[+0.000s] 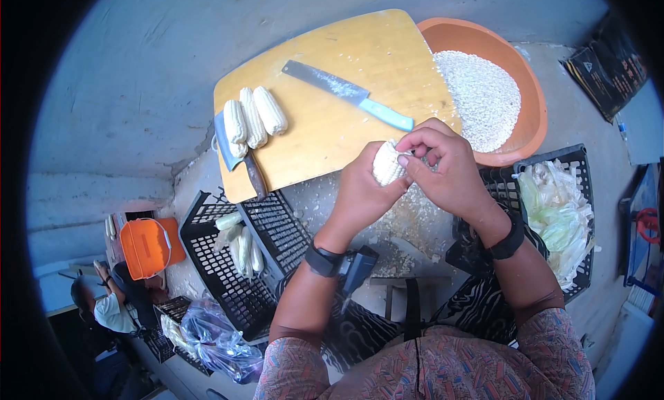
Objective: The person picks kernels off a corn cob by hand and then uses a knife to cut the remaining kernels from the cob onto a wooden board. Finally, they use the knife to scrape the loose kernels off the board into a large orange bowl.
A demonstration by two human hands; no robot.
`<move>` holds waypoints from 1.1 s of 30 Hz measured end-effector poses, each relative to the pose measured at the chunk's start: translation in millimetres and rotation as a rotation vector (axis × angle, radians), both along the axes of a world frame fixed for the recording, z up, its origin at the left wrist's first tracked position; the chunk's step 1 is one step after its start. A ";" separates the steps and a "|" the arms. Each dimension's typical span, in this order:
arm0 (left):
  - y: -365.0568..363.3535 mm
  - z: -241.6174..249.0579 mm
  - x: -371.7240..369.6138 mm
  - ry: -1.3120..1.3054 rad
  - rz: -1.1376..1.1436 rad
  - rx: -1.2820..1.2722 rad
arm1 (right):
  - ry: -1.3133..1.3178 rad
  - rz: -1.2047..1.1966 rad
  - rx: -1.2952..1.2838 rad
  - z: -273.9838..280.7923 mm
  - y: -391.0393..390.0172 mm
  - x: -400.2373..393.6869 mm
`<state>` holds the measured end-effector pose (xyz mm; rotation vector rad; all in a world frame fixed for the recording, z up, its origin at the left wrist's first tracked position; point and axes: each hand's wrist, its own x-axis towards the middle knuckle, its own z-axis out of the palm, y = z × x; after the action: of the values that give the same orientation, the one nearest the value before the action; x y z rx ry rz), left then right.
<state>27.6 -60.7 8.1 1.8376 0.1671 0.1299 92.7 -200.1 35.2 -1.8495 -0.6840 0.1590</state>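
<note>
A white corn cob [387, 164] is gripped in my left hand [358, 190], just off the near edge of the yellow board [325, 37]. The fingers of my right hand [443, 161] are bent and pinched together at the cob's right end; its thumb touches the kernels. On the board lies a knife with a light blue handle [386, 114], its blade speckled with white bits. Several white cobs [254, 116] rest at the board's left side, partly over a dark-handled cleaver [254, 177]. An orange basin [538, 103] beyond my right hand holds loose white kernels [484, 99].
Black crates hold corn cobs [243, 248] at lower left and pale husks [557, 213] at right. An orange bucket [145, 248] stands at far left, near another person [114, 310]. A plastic bag [218, 341] lies at lower left. Scraps litter the floor [398, 227].
</note>
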 end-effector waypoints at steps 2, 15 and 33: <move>0.1 1.4 -2.0 0.010 0.016 0.058 | 0.008 -0.007 -0.003 0.5 1.4 -0.3; 5.7 6.0 -8.1 0.017 0.127 0.319 | 0.079 0.035 0.107 -0.7 7.4 -5.2; 24.1 -13.3 -11.0 0.120 0.220 -0.616 | 0.177 0.121 -0.220 -19.7 19.7 -23.5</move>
<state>16.7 -36.6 -5.2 1.2087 0.4425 0.1063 69.2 -180.4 15.5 -1.9745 -0.6759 0.4878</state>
